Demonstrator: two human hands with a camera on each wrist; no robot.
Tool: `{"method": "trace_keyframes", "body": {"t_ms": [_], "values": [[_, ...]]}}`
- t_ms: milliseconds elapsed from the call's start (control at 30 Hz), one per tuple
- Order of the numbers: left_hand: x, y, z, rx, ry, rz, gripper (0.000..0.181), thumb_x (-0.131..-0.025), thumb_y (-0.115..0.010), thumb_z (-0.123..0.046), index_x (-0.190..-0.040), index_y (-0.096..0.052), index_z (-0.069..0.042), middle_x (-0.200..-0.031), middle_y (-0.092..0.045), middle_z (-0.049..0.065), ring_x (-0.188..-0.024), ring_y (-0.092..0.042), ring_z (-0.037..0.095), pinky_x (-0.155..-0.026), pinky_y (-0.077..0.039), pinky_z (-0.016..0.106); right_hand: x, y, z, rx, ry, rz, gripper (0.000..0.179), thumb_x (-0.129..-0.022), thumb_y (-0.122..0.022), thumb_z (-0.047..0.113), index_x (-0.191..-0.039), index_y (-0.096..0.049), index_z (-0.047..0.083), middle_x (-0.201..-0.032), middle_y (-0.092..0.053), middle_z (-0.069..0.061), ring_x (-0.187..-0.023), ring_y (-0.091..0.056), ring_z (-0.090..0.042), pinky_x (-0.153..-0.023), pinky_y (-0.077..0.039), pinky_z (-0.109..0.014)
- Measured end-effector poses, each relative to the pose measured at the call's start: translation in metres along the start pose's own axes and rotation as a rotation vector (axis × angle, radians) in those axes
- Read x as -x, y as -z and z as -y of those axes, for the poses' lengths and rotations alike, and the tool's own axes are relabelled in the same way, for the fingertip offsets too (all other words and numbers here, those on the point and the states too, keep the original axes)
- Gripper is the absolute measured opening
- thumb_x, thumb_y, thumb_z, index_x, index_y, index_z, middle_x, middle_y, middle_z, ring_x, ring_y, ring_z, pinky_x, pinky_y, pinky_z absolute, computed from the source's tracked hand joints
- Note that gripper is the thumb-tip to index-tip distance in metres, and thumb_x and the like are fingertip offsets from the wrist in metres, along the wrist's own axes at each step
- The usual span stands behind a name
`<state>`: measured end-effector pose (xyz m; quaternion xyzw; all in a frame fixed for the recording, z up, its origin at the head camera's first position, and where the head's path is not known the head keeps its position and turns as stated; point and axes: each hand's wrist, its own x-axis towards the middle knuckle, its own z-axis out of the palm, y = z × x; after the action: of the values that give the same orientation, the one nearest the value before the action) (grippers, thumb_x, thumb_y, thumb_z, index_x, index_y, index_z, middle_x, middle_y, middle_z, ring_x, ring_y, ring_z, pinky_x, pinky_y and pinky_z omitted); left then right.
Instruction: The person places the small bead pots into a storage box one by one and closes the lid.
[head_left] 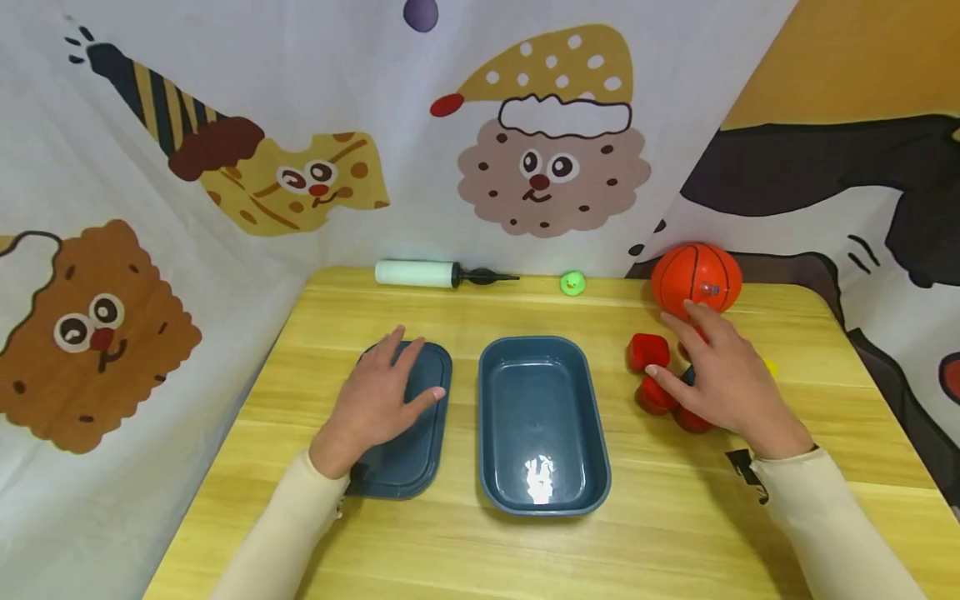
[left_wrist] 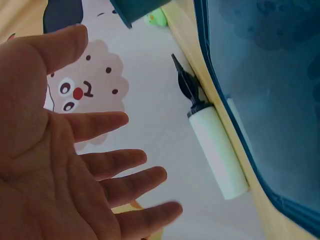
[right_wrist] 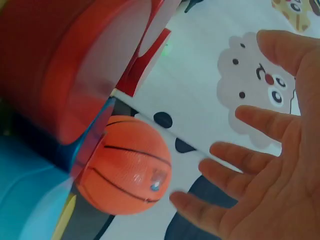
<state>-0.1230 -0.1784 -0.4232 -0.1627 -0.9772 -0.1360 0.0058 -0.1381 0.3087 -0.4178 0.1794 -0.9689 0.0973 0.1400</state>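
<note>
My left hand (head_left: pixel 378 404) hovers over a dark blue lid (head_left: pixel 423 442), a flat rounded rectangle, with the fingers spread. In the left wrist view the palm (left_wrist: pixel 45 165) holds nothing, and the lid's glossy surface (left_wrist: pixel 260 100) fills the right side. On the other side, my right hand (head_left: pixel 723 383) is above a cluster of small blocks, its fingers extended and apart. Red blocks (head_left: pixel 648 352) show at its left, partly covered by the hand. Close up in the right wrist view are a red block (right_wrist: pixel 60 75) and a blue block (right_wrist: pixel 30 195). Between the hands stands a blue rectangular container (head_left: pixel 536 425) with nothing in it.
An orange toy basketball (head_left: pixel 696 275) sits at the back right, just beyond the right fingertips. Along the back edge lie a pale green hand pump (head_left: pixel 416 273) with a black nozzle and a small green toy (head_left: pixel 573 283). A cartoon-printed cloth (head_left: pixel 420 167) hangs behind the wooden table (head_left: pixel 540 558).
</note>
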Motion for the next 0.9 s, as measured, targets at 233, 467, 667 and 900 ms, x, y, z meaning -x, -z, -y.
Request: {"method": "trace_keyframes", "body": {"t_ms": [233,467,667,900], "values": [[0.002,-0.006,-0.012,0.184,-0.028,-0.018,0.066,-0.102,-0.068,-0.049,-0.156,-0.051,-0.015,-0.164,-0.043,0.018,-0.14,-0.055,0.044,-0.102,-0.054,0.063,0.022,0.006,-0.016,-0.123,-0.107,0.023,0.069,-0.091,-0.082,0.038,-0.146,-0.058,0.003,-0.152,-0.048,-0.027,-0.137,-0.045,-0.048,-0.099,-0.045,-0.076],[0.003,-0.015,-0.021,0.36,-0.05,-0.014,0.055,-0.103,-0.07,-0.039,-0.151,-0.057,-0.015,-0.149,-0.06,0.012,-0.117,-0.069,0.033,-0.091,-0.059,0.049,0.048,0.002,-0.04,-0.209,-0.172,0.019,0.062,-0.094,-0.081,0.036,-0.141,-0.059,0.001,-0.142,-0.055,-0.029,-0.128,-0.05,-0.052,-0.096,-0.043,-0.076],[0.002,-0.024,-0.028,0.501,-0.033,0.013,0.052,-0.103,-0.071,-0.031,-0.151,-0.057,-0.016,-0.145,-0.063,0.014,-0.112,-0.071,0.029,-0.085,-0.06,0.041,0.067,-0.006,-0.063,-0.252,-0.196,-0.036,0.055,-0.091,-0.085,0.027,-0.135,-0.065,0.001,-0.134,-0.063,-0.027,-0.114,-0.061,-0.05,-0.087,-0.052,-0.038],[0.0,-0.034,-0.035,0.724,0.01,0.108,0.055,-0.101,-0.074,-0.026,-0.152,-0.055,-0.018,-0.146,-0.061,0.015,-0.119,-0.07,0.027,-0.092,-0.062,0.037,0.085,-0.007,-0.069,-0.26,-0.269,-0.085,0.05,-0.086,-0.09,0.026,-0.126,-0.071,0.001,-0.122,-0.068,-0.022,-0.102,-0.066,-0.046,-0.077,-0.033,-0.001]]}}
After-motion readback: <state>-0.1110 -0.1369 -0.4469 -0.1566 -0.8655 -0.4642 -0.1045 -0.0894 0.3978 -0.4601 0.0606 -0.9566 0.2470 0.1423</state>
